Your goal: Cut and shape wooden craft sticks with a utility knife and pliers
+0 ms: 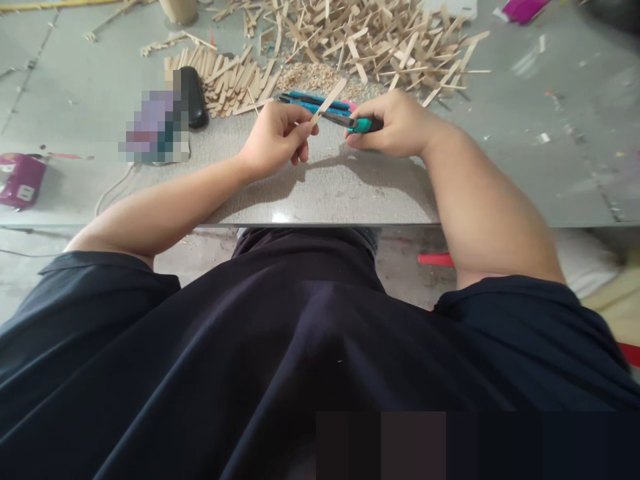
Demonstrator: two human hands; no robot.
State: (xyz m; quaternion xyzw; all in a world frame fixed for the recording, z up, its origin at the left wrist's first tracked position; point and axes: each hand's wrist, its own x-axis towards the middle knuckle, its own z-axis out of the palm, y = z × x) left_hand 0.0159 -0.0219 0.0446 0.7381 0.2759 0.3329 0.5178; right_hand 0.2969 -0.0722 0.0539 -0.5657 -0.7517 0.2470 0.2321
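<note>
Between the fingertips of my left hand (280,137) a flat wooden craft stick (333,97) is pinched, its free end slanting up to the right. My right hand (393,123) is wrapped around the green and black handles of a pair of pliers (359,125). The dark jaws of the pliers reach left and meet the stick just beside my left fingers. Whether the jaws are closed on the wood I cannot tell. Behind both hands a blue tool (320,103) with a dark tip lies on the table, partly covered by the stick and fingers.
A large heap of craft sticks (390,40) spreads across the back, with small wood chips (310,78) before it. More sticks (235,80) lie in rows at left, near a black rounded object (193,97). A purple box (23,180) stands far left. The table's edge (320,225) runs near my body.
</note>
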